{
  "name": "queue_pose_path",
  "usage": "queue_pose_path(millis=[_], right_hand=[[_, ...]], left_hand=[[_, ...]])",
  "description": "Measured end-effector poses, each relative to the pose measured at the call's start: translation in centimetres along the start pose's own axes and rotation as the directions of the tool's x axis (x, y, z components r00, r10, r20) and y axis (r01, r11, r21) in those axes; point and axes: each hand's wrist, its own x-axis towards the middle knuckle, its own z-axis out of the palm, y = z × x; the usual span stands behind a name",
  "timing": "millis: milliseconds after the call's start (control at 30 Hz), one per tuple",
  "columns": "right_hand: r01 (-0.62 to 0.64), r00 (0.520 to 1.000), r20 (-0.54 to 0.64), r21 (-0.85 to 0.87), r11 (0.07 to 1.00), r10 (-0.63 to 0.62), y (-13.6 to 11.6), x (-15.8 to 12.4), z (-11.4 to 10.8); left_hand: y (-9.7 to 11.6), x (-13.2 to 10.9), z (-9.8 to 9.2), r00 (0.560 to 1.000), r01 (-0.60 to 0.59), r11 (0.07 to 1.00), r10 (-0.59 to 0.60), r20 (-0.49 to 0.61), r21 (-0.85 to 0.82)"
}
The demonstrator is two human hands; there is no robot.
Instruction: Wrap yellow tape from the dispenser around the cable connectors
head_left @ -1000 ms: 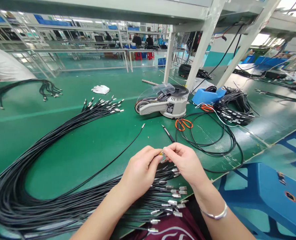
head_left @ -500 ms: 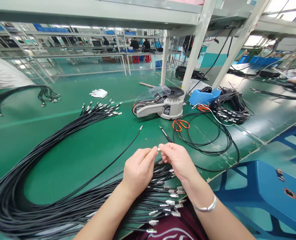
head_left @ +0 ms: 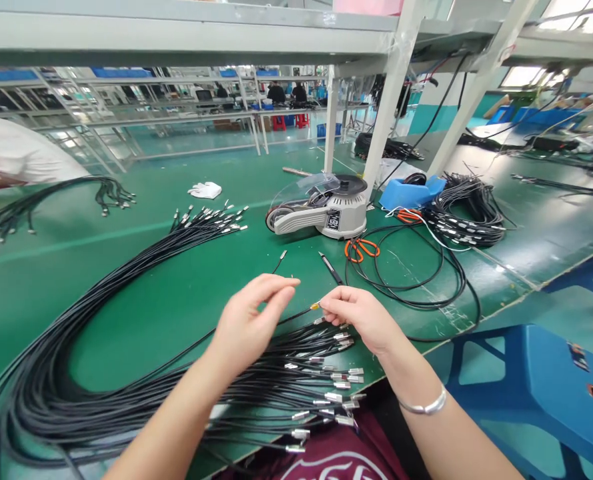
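Note:
My right hand (head_left: 353, 313) pinches the metal plug of a black cable (head_left: 296, 316) between thumb and fingers, and a yellow band (head_left: 315, 306) shows just behind the grip. My left hand (head_left: 253, 317) is raised to the left of that plug, apart from it. Its fingers are stretched forward with the thumb close beneath, and no object shows in them. Below both hands lies a thick bundle of black cables (head_left: 126, 407) with silver plugs. The bundle curves round on the left, its other ends (head_left: 211, 220) lying farther back.
A tape dispenser (head_left: 343, 210) stands ahead, near a utility knife (head_left: 330, 268) and orange-handled scissors (head_left: 361, 251). A white glove (head_left: 205, 191) lies behind the cable ends. Coiled cables (head_left: 469, 210) and a blue holder (head_left: 411, 193) sit right. Another person's sleeve (head_left: 21, 150) is at left. A blue stool (head_left: 566, 393) stands right.
My left hand has let go of the plug end and moved left, away from my right hand. The yellow band on the cable has come into view.

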Motion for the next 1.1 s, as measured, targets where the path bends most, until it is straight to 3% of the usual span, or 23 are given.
queue_pose_path(millis=[100,233,400,667,833,967,1100], right_hand=[[0.025,1.000,0.011,-0.057,0.998,-0.025,0.1,0.0,0.0],[0.033,0.999,0.041,-0.146,0.989,-0.027,-0.1,-0.1,-0.4],[0.025,1.000,0.023,-0.233,0.972,-0.020,-0.2,-0.3,-0.7],[0.066,0.998,0.011,-0.217,0.974,-0.065,0.1,-0.5,-0.7],[0.078,0.997,-0.008,-0.146,0.986,-0.080,0.4,-0.5,-0.4],[0.098,0.994,-0.031,-0.122,0.988,-0.103,0.0,-0.9,0.0],[0.102,0.994,-0.039,-0.098,0.990,-0.106,-0.3,-1.3,0.2]], left_hand=[[-0.2,-0.5,-1.8,0.945,0.244,0.965,-0.259,0.198,0.096],[-1.8,-1.8,-1.6,0.852,0.290,0.927,-0.364,0.376,0.240],[-3.0,-2.1,-1.2,0.820,0.309,0.914,-0.396,0.413,0.262],[-4.1,-2.7,-3.2,0.806,0.336,0.919,-0.394,0.441,0.205],[-2.9,-2.5,-2.9,0.809,0.351,0.928,-0.367,0.459,0.124],[-1.2,-1.5,-1.7,0.784,0.377,0.923,-0.363,0.503,0.077],[0.1,-0.4,-0.4,0.793,0.369,0.929,-0.324,0.516,0.016]])
